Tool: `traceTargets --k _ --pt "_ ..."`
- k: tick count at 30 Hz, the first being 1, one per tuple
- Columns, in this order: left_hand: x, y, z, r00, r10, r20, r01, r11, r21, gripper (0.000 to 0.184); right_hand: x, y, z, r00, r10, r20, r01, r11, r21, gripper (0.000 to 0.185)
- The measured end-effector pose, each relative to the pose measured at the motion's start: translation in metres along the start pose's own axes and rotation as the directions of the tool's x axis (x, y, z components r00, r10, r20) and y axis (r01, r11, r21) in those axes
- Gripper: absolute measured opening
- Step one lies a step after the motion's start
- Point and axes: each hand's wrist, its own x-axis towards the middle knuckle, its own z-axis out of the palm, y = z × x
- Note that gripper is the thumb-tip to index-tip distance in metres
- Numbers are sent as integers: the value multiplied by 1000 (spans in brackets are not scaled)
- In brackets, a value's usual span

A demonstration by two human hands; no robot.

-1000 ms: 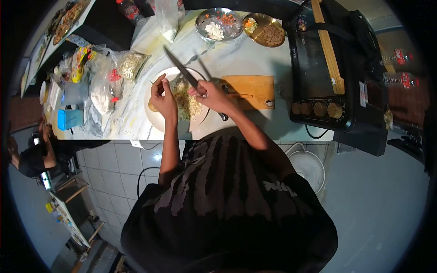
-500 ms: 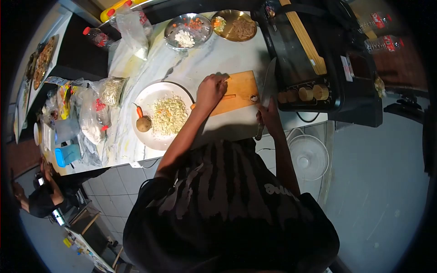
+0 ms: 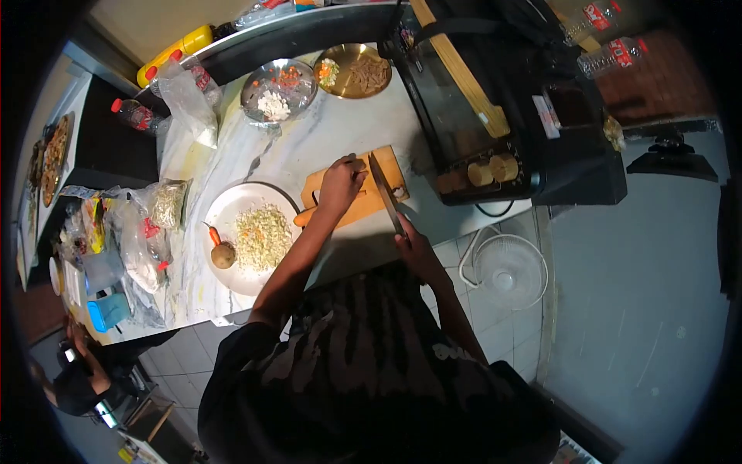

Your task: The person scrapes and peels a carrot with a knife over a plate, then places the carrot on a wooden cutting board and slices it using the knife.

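My left hand (image 3: 341, 185) is over the wooden cutting board (image 3: 393, 164), fingers curled together near its far side. Whatever they hold is too small to make out. A carrot (image 3: 304, 218) lies by my left wrist at the board's left edge. My right hand (image 3: 415, 251) grips a knife (image 3: 386, 192) by the handle. Its long blade points away from me across the board, close to my left fingertips. A small pale scrap (image 3: 398, 192) rests near the board's right edge.
Left of the board, a large plate (image 3: 219, 199) holds chopped pale vegetable, a potato (image 3: 222, 255) and a red chili (image 3: 213, 232). Two metal plates with chopped food stand behind. A black oven (image 3: 553, 174) is at right, plastic bags at left; another person is at lower left.
The knife has moved left from beside the board's right edge to over the board, near my left fingers. My left hand stays over the board; the whole view has shifted.
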Motion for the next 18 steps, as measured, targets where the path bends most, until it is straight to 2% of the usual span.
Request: traceTargets --k 1,2,3,4,5,7,9,11,12,14,16,18 --pt "-4 2 4 997 42 71 -44 999 28 23 -3 -3 1 999 -27 -29 26 999 -24 61" --pt "-7 6 6 996 41 76 -43 999 27 23 -3 -6 0 996 -66 -57 62 997 -53 62" --pt "-7 9 7 996 -28 80 30 999 -35 25 -1 -6 0 996 -69 -60 66 996 -51 62" --pt "-7 10 5 991 -96 93 105 990 -93 27 -1 -6 2 985 -150 -88 144 987 -78 62" --pt "-9 10 4 990 -94 102 103 991 -87 27 -2 -5 6 967 -226 -116 214 971 -103 62" --pt "-13 8 6 987 -150 53 157 973 -168 29 -3 -14 5 981 -154 -114 147 987 -66 62" --pt "-14 8 7 989 -135 56 143 972 -184 27 -3 -20 1 991 -80 -110 76 996 -40 62" --pt "-13 7 10 991 -127 50 134 971 -200 26 1 -22 2 992 -89 -90 74 984 -159 60" --pt "-12 7 11 987 -154 47 160 964 -212 24 3 -26 1 992 -83 -92 68 985 -157 60" --pt "-18 4 14 980 -190 60 199 954 -226 23 2 -37 0 999 30 -22 -33 987 -157 59" --pt "-14 5 10 993 -115 22 117 983 -140 21 5 -44 -1 999 34 -30 -39 986 -164 59" --pt "-17 7 12 991 -135 -2 132 970 -202 19 2 -42 1 999 44 -29 -48 984 -170 59"
